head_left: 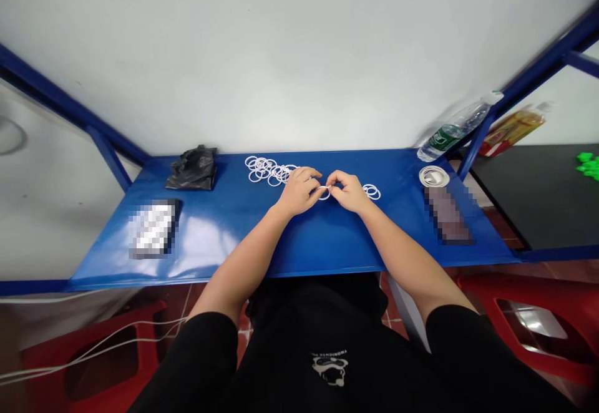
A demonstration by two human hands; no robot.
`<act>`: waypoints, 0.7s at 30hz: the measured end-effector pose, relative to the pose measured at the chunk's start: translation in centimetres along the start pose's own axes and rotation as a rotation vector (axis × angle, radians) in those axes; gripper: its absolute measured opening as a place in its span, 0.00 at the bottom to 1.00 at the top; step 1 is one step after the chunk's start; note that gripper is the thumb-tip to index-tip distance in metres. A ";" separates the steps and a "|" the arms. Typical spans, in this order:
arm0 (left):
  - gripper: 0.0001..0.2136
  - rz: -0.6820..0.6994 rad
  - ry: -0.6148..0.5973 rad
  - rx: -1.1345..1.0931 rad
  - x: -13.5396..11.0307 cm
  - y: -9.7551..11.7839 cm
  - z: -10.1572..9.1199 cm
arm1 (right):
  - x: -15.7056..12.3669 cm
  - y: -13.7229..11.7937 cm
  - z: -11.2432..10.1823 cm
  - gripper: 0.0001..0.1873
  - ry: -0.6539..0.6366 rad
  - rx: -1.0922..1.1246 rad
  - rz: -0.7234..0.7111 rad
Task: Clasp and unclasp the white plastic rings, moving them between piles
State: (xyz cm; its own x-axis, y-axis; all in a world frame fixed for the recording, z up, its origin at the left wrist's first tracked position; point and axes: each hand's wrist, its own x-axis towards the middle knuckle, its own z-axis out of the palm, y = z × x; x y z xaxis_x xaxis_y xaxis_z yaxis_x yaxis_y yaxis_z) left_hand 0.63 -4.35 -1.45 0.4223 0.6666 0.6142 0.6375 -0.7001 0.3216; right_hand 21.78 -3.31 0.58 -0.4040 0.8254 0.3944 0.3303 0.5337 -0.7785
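Between my hands, just above the blue table, is a thin white ring. My left hand pinches its left side between thumb and a finger, while the other fingers are bent loosely. At the ring's right side, my right hand pinches with thumb and index finger. A loose heap of several white rings lies beyond and left of my left hand, partly hidden by it. Right beside my right hand, a smaller group of white rings rests on the table.
A crumpled black plastic bag and a blurred-out flat object are at the left. On the right stand a water bottle, a coiled white cable and another blurred-out object. Blue frame bars flank the table.
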 end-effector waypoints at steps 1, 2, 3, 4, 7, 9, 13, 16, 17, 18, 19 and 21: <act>0.14 0.006 -0.003 -0.001 0.0 0.1 0.0 | 0.1 0.0 0.0 0.05 -0.008 0.009 -0.001; 0.14 0.011 -0.007 -0.003 0.1 0.2 -0.1 | 0.1 -0.1 0.0 0.06 -0.020 0.019 -0.003; 0.14 0.014 -0.011 -0.005 0.1 0.3 -0.1 | 0.2 -0.1 0.0 0.07 -0.035 0.029 -0.006; 0.14 0.017 -0.016 -0.007 0.2 0.4 -0.1 | 0.2 -0.2 0.0 0.07 -0.049 0.036 -0.010; 0.14 0.038 -0.027 -0.008 0.3 0.6 -0.2 | 0.3 -0.3 0.1 0.08 -0.091 0.038 -0.022; 0.14 0.054 -0.031 -0.012 0.3 0.5 -0.2 | 0.2 -0.3 0.2 0.09 -0.099 0.028 -0.034; 0.13 0.038 -0.003 -0.013 0.3 -0.1 -0.3 | 0.2 -0.1 0.2 0.14 -0.086 -0.028 -0.100; 0.13 -0.039 0.084 0.004 0.2 -0.8 -0.9 | 0.3 0.2 -1.4 0.28 -0.100 -0.183 -0.110; 0.13 -0.079 0.121 0.021 0.2 -1.1 -1.1 | 0.3 0.4 -2.2 0.32 -0.112 -0.265 -0.086; 0.13 -0.130 0.153 0.048 0.2 -1.4 -1.4 | 0.3 0.7 -3.3 0.35 -0.127 -0.356 -0.048; 0.12 -0.190 0.182 0.083 0.2 -1.6 -1.6 | 0.2 1.0 -4.4 0.36 -0.136 -0.442 0.004; 0.10 -0.324 0.210 0.158 0.1 -2.0 -1.9 | 0.1 1.7 -6.7 0.34 -0.138 -0.578 0.124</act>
State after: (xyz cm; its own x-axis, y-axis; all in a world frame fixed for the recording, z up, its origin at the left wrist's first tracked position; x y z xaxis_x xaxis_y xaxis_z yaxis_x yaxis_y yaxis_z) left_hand -1.87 -3.40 -0.66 0.0529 0.7678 0.6385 0.8140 -0.4036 0.4178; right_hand 27.96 -1.08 2.57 -0.4268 0.8771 0.2205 0.7762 0.4804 -0.4084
